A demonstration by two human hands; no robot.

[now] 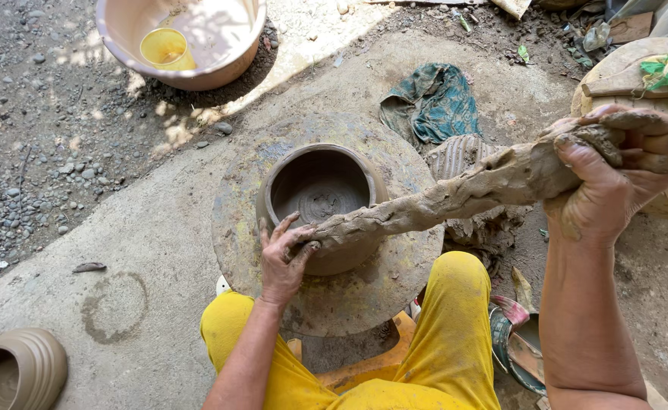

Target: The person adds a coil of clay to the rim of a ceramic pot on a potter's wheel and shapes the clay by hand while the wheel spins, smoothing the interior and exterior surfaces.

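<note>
Bright daylight fills the scene, strongest toward 12 o'clock, where a sunlit strip of concrete floor (pixel 326 30) nearly washes out and dappled patches fall on the gravel (pixel 45 129) at 10 o'clock. The pink basin (pixel 189 64) casts a dark shadow toward 5 o'clock. Focus is sharp throughout, with slight wide-angle stretching at the edges.

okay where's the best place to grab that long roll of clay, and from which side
Probably the thick upper end of the clay roll, where the right hand wraps it from above. It sags diagonally towards the pot, thinning at the rim, where the left hand presses it. A mid-span grip might tear it.
</note>
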